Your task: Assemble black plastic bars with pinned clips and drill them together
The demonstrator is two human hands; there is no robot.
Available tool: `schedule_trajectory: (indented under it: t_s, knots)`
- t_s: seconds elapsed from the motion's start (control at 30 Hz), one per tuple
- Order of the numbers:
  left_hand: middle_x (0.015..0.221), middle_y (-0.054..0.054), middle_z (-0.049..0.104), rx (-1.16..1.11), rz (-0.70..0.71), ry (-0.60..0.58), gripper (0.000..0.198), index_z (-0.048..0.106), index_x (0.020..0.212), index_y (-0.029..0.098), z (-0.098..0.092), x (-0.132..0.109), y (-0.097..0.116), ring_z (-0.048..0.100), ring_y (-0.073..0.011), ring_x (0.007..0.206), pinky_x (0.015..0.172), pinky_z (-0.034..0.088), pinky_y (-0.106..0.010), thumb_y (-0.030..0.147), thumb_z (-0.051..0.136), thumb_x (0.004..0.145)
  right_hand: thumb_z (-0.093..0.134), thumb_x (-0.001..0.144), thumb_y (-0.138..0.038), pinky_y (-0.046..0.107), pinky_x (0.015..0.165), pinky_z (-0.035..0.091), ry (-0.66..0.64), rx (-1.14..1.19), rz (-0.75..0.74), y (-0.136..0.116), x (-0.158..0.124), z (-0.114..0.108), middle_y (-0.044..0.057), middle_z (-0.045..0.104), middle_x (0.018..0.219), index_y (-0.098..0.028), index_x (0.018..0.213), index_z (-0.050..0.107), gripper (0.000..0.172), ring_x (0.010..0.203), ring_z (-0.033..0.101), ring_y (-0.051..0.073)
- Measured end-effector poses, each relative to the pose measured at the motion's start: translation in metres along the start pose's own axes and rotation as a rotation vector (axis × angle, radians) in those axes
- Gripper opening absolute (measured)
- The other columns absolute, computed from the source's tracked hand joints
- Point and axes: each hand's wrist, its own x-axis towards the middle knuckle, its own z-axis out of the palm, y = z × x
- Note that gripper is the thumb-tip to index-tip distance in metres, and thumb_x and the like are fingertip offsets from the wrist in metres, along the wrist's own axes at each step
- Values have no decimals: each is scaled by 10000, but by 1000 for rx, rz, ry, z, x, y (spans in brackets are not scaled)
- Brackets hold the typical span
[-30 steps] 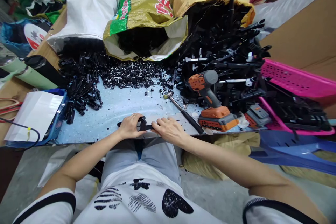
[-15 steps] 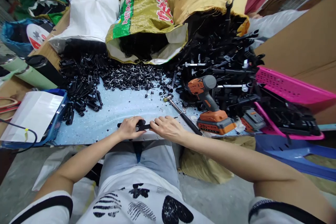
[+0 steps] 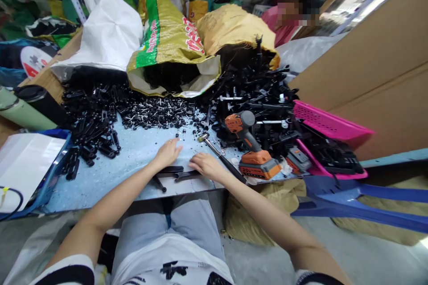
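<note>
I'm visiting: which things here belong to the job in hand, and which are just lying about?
Likely part of the job:
forked dark piece, by the right hand
dark bar and round-ended piece, by the left hand
small pins, strewn farther back
perhaps the hammer and power drill, unheld

Probably just lying about:
white sheet
pale green bottle
black tumbler

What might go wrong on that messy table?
The short black bar with a round end lies close to the front edge of the speckled light-blue table, so a nudge might knock it off. The orange-and-grey power drill stands upright on its battery near that edge; a bump could tip it over. The right hand is beside the black-handled metal hammer and might knock it.
</note>
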Motion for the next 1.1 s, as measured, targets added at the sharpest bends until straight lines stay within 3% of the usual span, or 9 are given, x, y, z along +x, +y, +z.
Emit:
schedule_trajectory:
  t_s: [0.07, 0.17, 0.23, 0.33, 0.47, 0.63, 0.73, 0.87, 1.1]
  knots:
    - [1133, -169, 598, 69, -148, 23, 384, 470, 1209, 100, -3, 37, 2, 557, -229, 1087, 897, 421, -331, 340, 333, 941, 297, 984, -386, 270, 858, 361, 81, 101, 185, 8, 31, -9, 103, 619, 1047, -146, 1074, 577, 379, 1003, 544, 165]
    - [1067, -190, 617, 130, -135, 6, 266, 566, 1037, 79, -10, 70, 9, 594, -241, 1002, 844, 441, -333, 219, 394, 891, 316, 979, -346, 287, 850, 378, 90, 193, 452, 19, 81, -26, 144, 567, 1174, -126, 1178, 519, 359, 1039, 542, 195]
    - [1022, -183, 631, 155, -97, 15, 259, 596, 962, 88, -15, 69, 11, 613, -236, 938, 817, 453, -334, 177, 368, 876, 373, 957, -310, 290, 808, 394, 98, 211, 510, 26, 104, -33, 168, 572, 1150, -96, 1137, 545, 328, 984, 570, 209]
    - [1026, -148, 636, 172, -55, 65, 312, 602, 993, 130, -23, 38, -2, 616, -225, 928, 824, 462, -337, 175, 319, 872, 459, 895, -194, 278, 755, 400, 105, 254, 529, 30, 115, -33, 170, 611, 1045, -65, 991, 609, 220, 901, 593, 208]
    - [976, -116, 655, 2, -3, 233, 334, 610, 971, 179, -29, -33, -36, 616, -252, 941, 878, 467, -377, 346, 346, 853, 564, 811, -134, 232, 736, 396, 175, 346, 499, 20, 92, -26, 90, 653, 942, -98, 919, 637, 135, 862, 590, 166]
    - [925, -90, 661, -58, 18, 138, 385, 619, 945, 204, -20, -95, -69, 638, -256, 868, 808, 500, -378, 435, 326, 850, 657, 802, -316, 181, 699, 406, 367, 502, 406, -10, 42, -7, 10, 649, 858, -152, 900, 642, 191, 752, 577, 90]
    - [934, -103, 649, 18, -3, 88, 422, 626, 971, 181, -18, -107, -65, 633, -263, 860, 786, 498, -386, 414, 289, 869, 684, 776, -310, 189, 654, 416, 481, 655, 342, -27, 17, 3, 0, 620, 756, -147, 807, 629, 175, 664, 555, 85]
    - [946, -112, 629, 161, -44, 2, 422, 632, 989, 159, -34, -112, -41, 616, -241, 878, 817, 474, -353, 324, 253, 904, 635, 806, -315, 214, 682, 434, 552, 712, 301, -41, -5, -1, 9, 612, 748, -153, 765, 607, 170, 685, 554, 102]
    - [915, -113, 597, 242, -117, -128, 333, 638, 981, 146, -57, -109, -26, 595, -218, 873, 814, 441, -310, 225, 322, 910, 587, 812, -438, 256, 668, 450, 531, 765, 316, -39, 2, 4, 25, 627, 721, -164, 778, 578, 276, 675, 582, 134]
